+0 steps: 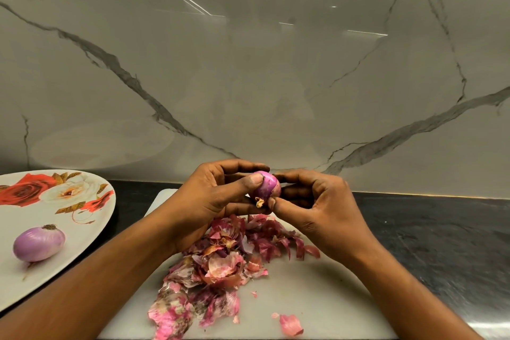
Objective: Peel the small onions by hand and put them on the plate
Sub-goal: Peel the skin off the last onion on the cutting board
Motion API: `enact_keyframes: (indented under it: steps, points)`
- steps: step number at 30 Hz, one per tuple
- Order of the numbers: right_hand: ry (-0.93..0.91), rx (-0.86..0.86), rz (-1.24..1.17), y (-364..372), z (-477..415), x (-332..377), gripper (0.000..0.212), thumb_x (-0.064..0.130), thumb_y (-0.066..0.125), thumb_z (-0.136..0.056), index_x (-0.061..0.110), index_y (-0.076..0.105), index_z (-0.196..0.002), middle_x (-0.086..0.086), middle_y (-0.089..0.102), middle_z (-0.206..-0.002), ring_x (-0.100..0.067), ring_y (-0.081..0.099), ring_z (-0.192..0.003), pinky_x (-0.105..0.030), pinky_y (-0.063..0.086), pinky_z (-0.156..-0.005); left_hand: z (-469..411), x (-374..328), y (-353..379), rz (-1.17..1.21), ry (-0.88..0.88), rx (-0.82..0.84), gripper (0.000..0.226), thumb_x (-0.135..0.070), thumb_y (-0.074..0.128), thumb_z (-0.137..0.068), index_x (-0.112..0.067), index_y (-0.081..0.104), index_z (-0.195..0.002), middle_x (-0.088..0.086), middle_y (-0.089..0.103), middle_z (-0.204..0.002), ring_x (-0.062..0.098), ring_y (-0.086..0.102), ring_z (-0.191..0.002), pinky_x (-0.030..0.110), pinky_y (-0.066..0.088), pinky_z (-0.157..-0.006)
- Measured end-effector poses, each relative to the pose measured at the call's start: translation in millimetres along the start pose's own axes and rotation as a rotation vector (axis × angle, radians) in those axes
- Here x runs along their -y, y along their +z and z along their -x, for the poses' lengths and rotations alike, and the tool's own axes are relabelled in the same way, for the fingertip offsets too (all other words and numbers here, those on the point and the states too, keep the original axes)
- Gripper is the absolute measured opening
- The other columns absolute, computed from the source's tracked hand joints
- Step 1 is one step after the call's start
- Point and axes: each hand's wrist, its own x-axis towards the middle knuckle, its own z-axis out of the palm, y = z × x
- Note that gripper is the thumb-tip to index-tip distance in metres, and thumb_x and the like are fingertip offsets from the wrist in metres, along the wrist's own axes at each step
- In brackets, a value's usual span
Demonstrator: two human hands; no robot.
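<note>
A small purple onion point(266, 184) is held up between both hands above the white cutting board point(317, 298). My left hand point(218, 196) grips it from the left, thumb pressed on its top. My right hand point(317, 207) holds it from the right, thumb tip at the dry root end underneath. The onion's skin looks smooth and shiny. A peeled pale-purple onion point(38, 243) lies on the floral plate point(82, 218) at the left.
A heap of pink and red onion skins point(226, 262) covers the board's middle, with loose scraps point(291, 324) near its front edge. The board lies on a dark counter point(441, 243) against a marble-patterned wall point(248, 63).
</note>
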Motion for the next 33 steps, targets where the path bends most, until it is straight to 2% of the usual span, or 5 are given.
enact_keyframes:
  steps: [13,17,22,27,33]
  points:
    - [-0.078,0.032,0.041,-0.1,0.9,-4.4,0.042,0.008,0.081,-0.09,0.018,0.073,-0.131,0.007,0.08,-0.112,-0.006,0.077,-0.101,-0.029,0.064,-0.088,0.5,-0.5,-0.2,0.007,-0.009,-0.022,0.035,-0.015,0.072,-0.085,-0.006,0.074,-0.119,0.014,0.079,-0.112,0.033,0.078,-0.104,0.03,0.065,-0.074]
    - [-0.053,0.04,0.037,0.9,1.3,-4.6,0.046,0.016,0.086,-0.087,0.021,0.072,-0.13,0.006,0.08,-0.112,-0.007,0.078,-0.101,-0.032,0.065,-0.088,0.1,-1.1,-0.3,-0.012,-0.006,-0.021,0.035,-0.016,0.071,-0.086,-0.007,0.073,-0.12,0.012,0.079,-0.111,0.03,0.077,-0.106,0.03,0.065,-0.077]
    - [-0.058,0.013,0.031,0.1,1.0,-3.6,0.044,0.014,0.087,-0.084,0.035,0.07,-0.118,0.01,0.081,-0.105,-0.004,0.078,-0.095,-0.026,0.064,-0.084,0.8,-1.0,0.6,-0.01,-0.002,-0.02,0.033,-0.014,0.07,-0.088,-0.006,0.073,-0.12,0.013,0.079,-0.112,0.031,0.077,-0.105,0.029,0.065,-0.075]
    - [-0.073,0.0,0.053,1.4,0.5,-5.3,0.043,0.009,0.084,-0.086,0.019,0.073,-0.127,0.006,0.08,-0.109,-0.005,0.078,-0.097,-0.03,0.065,-0.086,0.8,-1.1,0.7,-0.012,0.008,-0.013,0.035,-0.015,0.071,-0.085,-0.006,0.073,-0.118,0.012,0.079,-0.11,0.031,0.077,-0.104,0.028,0.064,-0.075]
    - [-0.09,0.024,0.04,0.3,1.0,-6.1,0.044,0.004,0.079,-0.089,0.017,0.073,-0.13,0.007,0.08,-0.111,-0.006,0.078,-0.099,-0.028,0.064,-0.088,-0.2,0.6,-0.4,-0.01,0.001,-0.007,0.034,-0.015,0.071,-0.086,-0.005,0.073,-0.119,0.012,0.079,-0.111,0.032,0.077,-0.104,0.03,0.065,-0.076]
